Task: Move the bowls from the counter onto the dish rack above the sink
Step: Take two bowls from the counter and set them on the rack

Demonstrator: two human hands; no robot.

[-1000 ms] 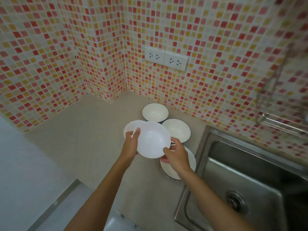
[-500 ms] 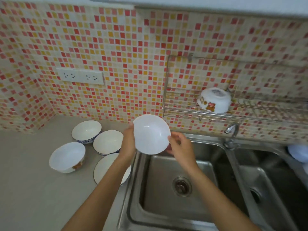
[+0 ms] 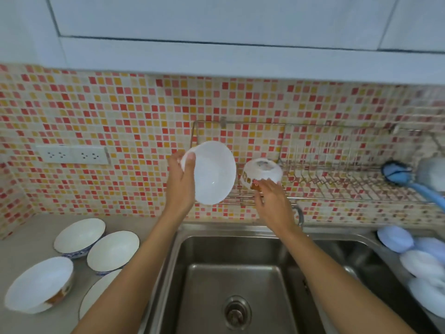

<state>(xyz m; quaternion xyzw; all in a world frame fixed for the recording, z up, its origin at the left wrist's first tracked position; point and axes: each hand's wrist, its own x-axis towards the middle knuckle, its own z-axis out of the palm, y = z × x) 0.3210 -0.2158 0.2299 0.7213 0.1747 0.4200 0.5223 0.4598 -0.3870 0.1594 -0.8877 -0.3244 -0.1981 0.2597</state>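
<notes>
Standing by the sink [image 3: 240, 280], I saw a person's two bare arms reach out over the steel basin. Down on the counter [image 3: 29, 237] to the left sat four bowls close together. The nearest was a white bowl with a brown picture [image 3: 39, 284] on its side. Beside it was a flat white bowl with a dark rim [image 3: 96, 295], partly hidden under the left arm. Behind those sat two more, a blue-trimmed bowl [image 3: 113, 251] and a second blue-trimmed bowl [image 3: 79, 235], side by side.

Higher up, the left hand [image 3: 179, 184] held a plain white bowl [image 3: 213, 172] by its rim, thumb inside and fingers wrapped behind. The bowl was tipped on its side, with its hollow facing me. It was up in the air, in front of the left end of the dish rack [image 3: 337, 186].

The right hand [image 3: 272, 201] was loose and spread, and its fingertips touched an upside-down bowl [image 3: 262, 173] that sat on the wire rack. That bowl was white with small pictures near the rim.

Farther right on the rack lay a blue brush [image 3: 397, 173]. The rack hung on a wall of small red, yellow and pink tiles [image 3: 120, 116]. A white double socket [image 3: 72, 154] was on the wall to the left.
</notes>
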